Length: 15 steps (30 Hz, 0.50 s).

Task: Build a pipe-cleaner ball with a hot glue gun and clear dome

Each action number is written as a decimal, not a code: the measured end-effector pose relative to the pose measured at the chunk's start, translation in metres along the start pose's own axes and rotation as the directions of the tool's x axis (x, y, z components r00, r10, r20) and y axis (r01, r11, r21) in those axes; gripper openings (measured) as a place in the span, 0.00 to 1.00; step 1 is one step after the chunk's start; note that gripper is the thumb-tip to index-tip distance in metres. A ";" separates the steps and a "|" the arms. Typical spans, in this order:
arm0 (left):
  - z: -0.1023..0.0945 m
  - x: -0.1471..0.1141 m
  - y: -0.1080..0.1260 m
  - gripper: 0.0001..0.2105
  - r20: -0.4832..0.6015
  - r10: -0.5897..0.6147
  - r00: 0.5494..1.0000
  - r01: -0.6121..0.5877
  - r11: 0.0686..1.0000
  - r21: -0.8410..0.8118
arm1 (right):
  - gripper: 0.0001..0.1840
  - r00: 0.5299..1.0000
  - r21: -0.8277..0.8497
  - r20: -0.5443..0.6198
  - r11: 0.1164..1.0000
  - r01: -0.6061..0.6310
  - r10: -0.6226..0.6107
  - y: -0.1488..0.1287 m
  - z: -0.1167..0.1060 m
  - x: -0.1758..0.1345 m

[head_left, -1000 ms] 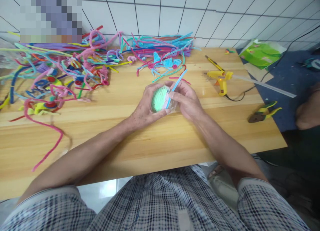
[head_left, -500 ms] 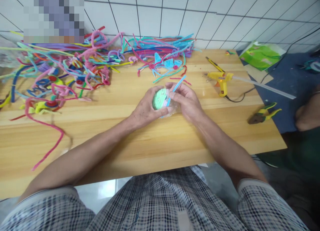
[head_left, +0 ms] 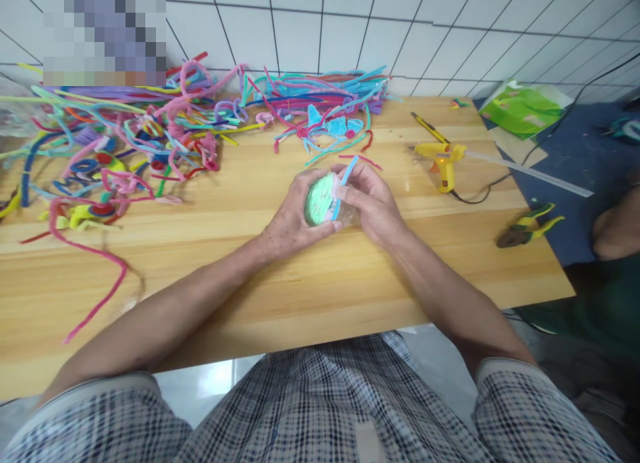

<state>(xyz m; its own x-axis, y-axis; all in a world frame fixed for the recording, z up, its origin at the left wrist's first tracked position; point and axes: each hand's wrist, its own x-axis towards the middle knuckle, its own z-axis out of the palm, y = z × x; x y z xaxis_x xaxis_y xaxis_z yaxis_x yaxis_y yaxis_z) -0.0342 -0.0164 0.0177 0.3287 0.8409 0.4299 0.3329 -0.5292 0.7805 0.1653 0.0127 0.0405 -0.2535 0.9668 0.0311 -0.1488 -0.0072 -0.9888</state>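
Observation:
My left hand [head_left: 295, 213] is wrapped round a clear plastic cup whose end is covered with coiled light green pipe cleaner [head_left: 319, 199]. A lilac band borders the green. Against the cup's side, next to the lilac, lies a blue pipe cleaner [head_left: 350, 170], its free end sticking up past the rim. My right hand [head_left: 373, 199] pinches this blue strand between thumb and fingers and presses it to the cup. Its other fingers are partly hidden behind the cup. Both hands are just above the wooden table [head_left: 320, 276].
Tangled pipe cleaners [head_left: 135, 136] cover the table's left and back. A light blue pipe-cleaner figure [head_left: 333, 124] lies behind my hands. To the right are a yellow glue gun [head_left: 443, 163], a utility knife [head_left: 429, 127] and pliers [head_left: 525, 229]. Another person's arm [head_left: 620, 219] shows at far right.
The blue pipe cleaner's free end is shorter and lower, as more of it lies along the cup. The cup has turned slightly in my left hand, showing more green.

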 end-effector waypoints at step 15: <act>0.007 -0.003 -0.009 0.38 -0.007 0.287 0.958 -0.284 0.952 0.112 | 0.13 1.000 0.082 -0.010 0.997 0.016 -0.016 0.006 -0.001 0.002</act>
<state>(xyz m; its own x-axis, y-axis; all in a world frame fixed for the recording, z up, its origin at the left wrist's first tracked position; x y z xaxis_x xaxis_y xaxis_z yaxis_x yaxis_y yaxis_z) -0.0322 -0.0152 0.0059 0.4040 0.6548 0.6388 0.3226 -0.7555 0.5703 0.1650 0.0150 0.0346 -0.2416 0.9693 0.0452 -0.2305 -0.0121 -0.9730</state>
